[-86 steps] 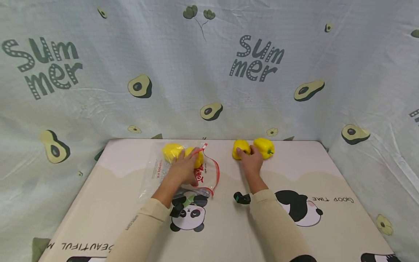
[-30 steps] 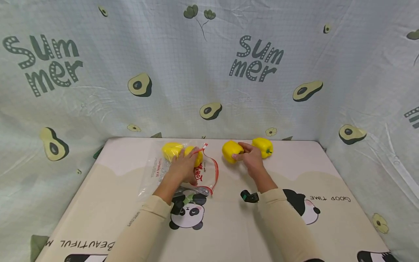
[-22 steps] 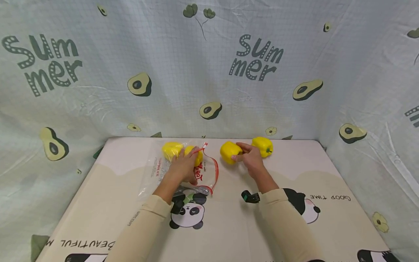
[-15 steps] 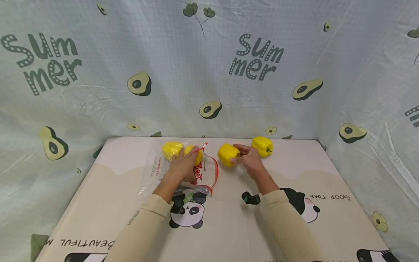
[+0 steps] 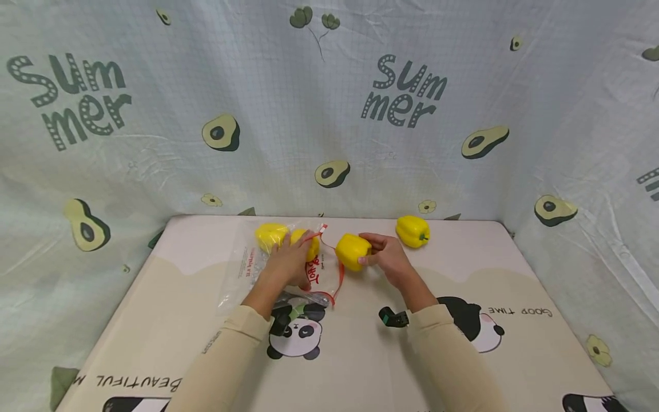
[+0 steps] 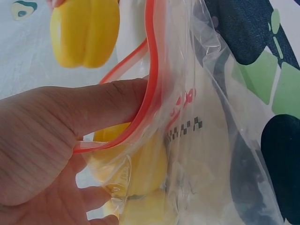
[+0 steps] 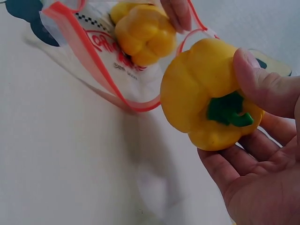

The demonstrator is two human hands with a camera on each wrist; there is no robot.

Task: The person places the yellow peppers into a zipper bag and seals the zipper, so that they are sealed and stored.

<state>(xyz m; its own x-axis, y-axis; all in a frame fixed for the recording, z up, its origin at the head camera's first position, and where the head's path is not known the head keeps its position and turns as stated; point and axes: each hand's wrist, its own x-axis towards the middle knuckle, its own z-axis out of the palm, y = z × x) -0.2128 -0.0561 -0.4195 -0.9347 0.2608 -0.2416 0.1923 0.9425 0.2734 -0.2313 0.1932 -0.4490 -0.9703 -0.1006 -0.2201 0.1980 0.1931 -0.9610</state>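
Observation:
My right hand [image 5: 391, 260] pinches a yellow bell pepper [image 5: 353, 252] between thumb and fingers. Its green stem faces the palm in the right wrist view, and its far side overlaps the red rim of a clear zip bag [image 5: 324, 273]. Spread across the bag's mouth is my left hand [image 5: 287, 264]. In the left wrist view its thumb [image 6: 112, 101] reaches inside the red rim, and the other fingers are apart lower down. Two yellow bell peppers lie in the bag, one at the far end [image 5: 270, 236] and one partly behind my left fingers [image 7: 145, 35].
Another yellow bell pepper [image 5: 413, 231] lies at the back right of the table, stem toward me. The printed tablecloth [image 5: 360, 355] runs to a hanging avocado-print curtain [image 5: 273, 166] behind. A small black device [image 5: 393, 317] sits at my right wrist.
My right hand has carried its pepper left and nearer, away from the back-right pepper and up to the bag's mouth. My left hand and the bag have stayed put.

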